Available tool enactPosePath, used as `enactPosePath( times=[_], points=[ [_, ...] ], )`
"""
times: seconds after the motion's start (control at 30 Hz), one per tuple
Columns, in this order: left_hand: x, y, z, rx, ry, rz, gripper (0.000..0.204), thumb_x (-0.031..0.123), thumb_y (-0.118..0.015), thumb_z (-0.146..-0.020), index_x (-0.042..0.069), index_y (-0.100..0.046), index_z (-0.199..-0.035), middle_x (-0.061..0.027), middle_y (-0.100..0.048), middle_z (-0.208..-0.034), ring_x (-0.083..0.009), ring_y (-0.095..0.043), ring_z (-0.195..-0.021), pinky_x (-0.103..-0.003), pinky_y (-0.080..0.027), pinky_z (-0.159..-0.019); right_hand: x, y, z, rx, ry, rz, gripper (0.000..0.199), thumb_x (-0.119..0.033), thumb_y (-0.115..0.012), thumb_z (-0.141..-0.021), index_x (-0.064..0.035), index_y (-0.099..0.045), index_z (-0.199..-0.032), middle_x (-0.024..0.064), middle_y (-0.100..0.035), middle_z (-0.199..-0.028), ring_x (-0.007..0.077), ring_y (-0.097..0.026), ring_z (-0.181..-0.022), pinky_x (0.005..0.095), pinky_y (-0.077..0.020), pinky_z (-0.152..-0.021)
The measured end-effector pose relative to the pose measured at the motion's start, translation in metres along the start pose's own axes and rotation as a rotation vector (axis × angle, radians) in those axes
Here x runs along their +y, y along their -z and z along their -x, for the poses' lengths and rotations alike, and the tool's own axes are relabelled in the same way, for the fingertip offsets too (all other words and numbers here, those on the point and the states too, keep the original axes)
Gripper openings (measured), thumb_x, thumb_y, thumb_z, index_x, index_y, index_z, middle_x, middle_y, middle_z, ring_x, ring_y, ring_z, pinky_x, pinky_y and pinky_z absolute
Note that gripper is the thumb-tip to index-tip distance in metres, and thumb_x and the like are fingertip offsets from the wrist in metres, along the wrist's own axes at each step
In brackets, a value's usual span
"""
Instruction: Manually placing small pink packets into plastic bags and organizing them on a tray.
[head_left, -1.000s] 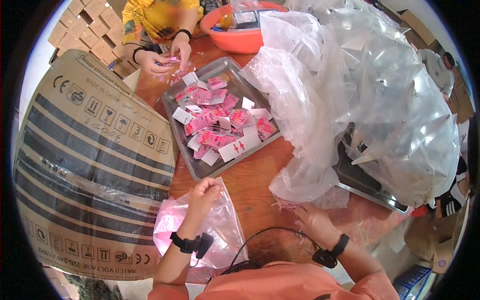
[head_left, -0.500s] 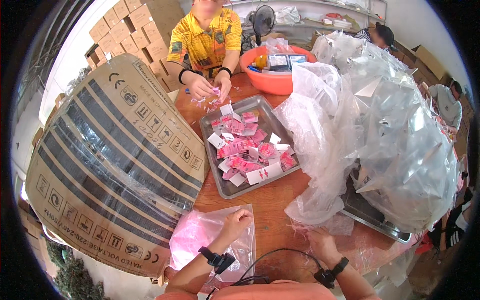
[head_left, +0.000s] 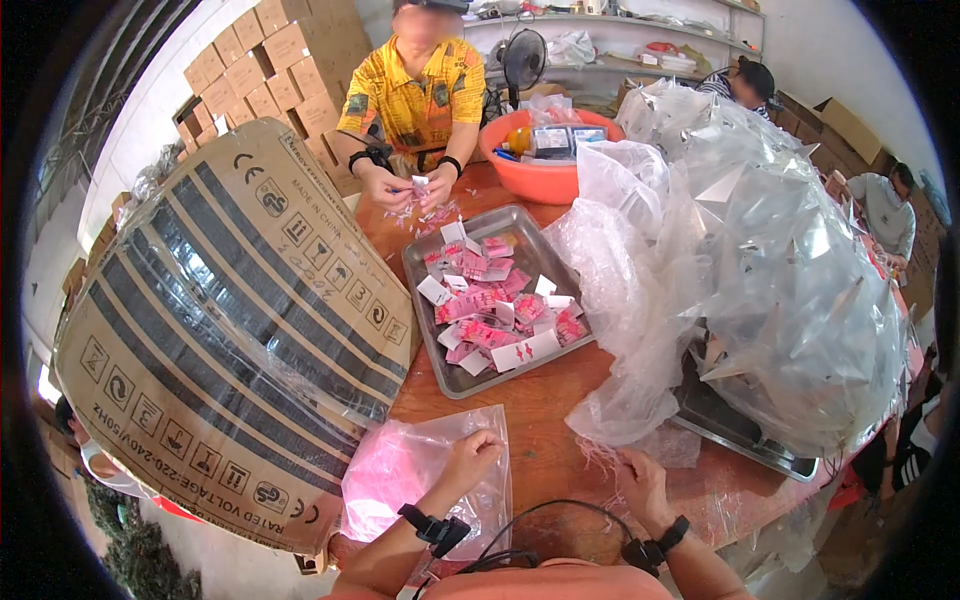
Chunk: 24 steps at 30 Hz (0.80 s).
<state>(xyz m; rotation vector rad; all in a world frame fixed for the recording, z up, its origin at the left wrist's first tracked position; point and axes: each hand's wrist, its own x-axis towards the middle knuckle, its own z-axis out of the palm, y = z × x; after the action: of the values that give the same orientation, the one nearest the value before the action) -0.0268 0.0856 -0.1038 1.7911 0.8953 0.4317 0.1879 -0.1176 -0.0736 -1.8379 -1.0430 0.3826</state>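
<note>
At the table's near side, my left hand (head_left: pixel 476 458) is closed in a loose curl over a clear plastic bag (head_left: pixel 500 425). Whatever its fingers may hold is hidden. Inside the bag lies a bundle of thin pink material (head_left: pixel 385 475). My right hand (head_left: pixel 643 487) pinches a few thin pink strings (head_left: pixel 598 455) close to the crumpled clear plastic sheet. Beyond both hands stands a grey metal tray (head_left: pixel 440 372), holding many small pink packets (head_left: pixel 490 335) with white card tags.
A large striped cardboard box (head_left: pixel 235 320) leans in from the left. Clear plastic bags (head_left: pixel 800 300) bulge high on the right, over a dark tray (head_left: pixel 745 440). Opposite, a person's hands (head_left: pixel 425 190) handle small pink pieces beside an orange basin (head_left: pixel 540 180). A cable crosses near my forearms.
My right hand has shifted slightly, and the pink strings show more plainly beside its fingers. My left hand stays almost in place. The person opposite now has their hands closer together.
</note>
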Motion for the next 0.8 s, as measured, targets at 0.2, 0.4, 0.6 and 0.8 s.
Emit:
enactPosePath(
  times=[0.2,0.4,0.6,0.8],
  points=[
    [-0.002,0.001,0.007,0.002,0.059,0.056,0.015,0.013,-0.06,-0.082,0.0,-0.061,-0.09,-0.004,-0.062,-0.077,-0.0087,-0.056,-0.07,-0.024,-0.045,-0.064,0.006,-0.003,0.002,0.036,-0.101,-0.063,0.014,-0.002,-0.057,-0.075,0.0022,-0.062,-0.088,0.0162,-0.062,-0.08,0.0248,-0.061,-0.071,0.0317,-0.0472,-0.064],
    [-0.005,0.003,0.013,-0.007,0.103,0.087,0.015,0.013,-0.059,-0.082,0.0,-0.061,-0.09,-0.0028,-0.062,-0.077,-0.008,-0.057,-0.07,-0.024,-0.047,-0.062,0.004,-0.004,0.001,-0.005,-0.113,-0.08,0.013,-0.003,-0.056,-0.076,0.0021,-0.061,-0.086,0.0125,-0.06,-0.071,0.0196,-0.059,-0.063,0.0297,-0.0449,-0.057],
    [0.004,0.002,0.02,-0.027,0.185,0.234,0.012,0.011,-0.058,-0.082,0.0,-0.06,-0.088,-0.0012,-0.058,-0.077,-0.0072,-0.054,-0.069,-0.024,-0.048,-0.059,-0.001,-0.006,-0.002,-0.031,-0.164,-0.084,0.011,-0.005,-0.055,-0.079,0.0032,-0.06,-0.084,0.0095,-0.058,-0.063,0.0151,-0.057,-0.056,0.0285,-0.0433,-0.052],
    [-0.002,0.004,0.024,-0.037,0.143,0.209,0.015,0.011,-0.055,-0.084,0.0,-0.06,-0.092,-0.0037,-0.057,-0.079,-0.0095,-0.056,-0.069,-0.027,-0.054,-0.053,-0.009,-0.006,-0.006,-0.113,-0.423,-0.314,0.012,-0.008,-0.057,-0.085,0.0025,-0.062,-0.087,0.0078,-0.057,-0.067,0.0104,-0.052,-0.061,0.0265,-0.0426,-0.055]
  ],
)
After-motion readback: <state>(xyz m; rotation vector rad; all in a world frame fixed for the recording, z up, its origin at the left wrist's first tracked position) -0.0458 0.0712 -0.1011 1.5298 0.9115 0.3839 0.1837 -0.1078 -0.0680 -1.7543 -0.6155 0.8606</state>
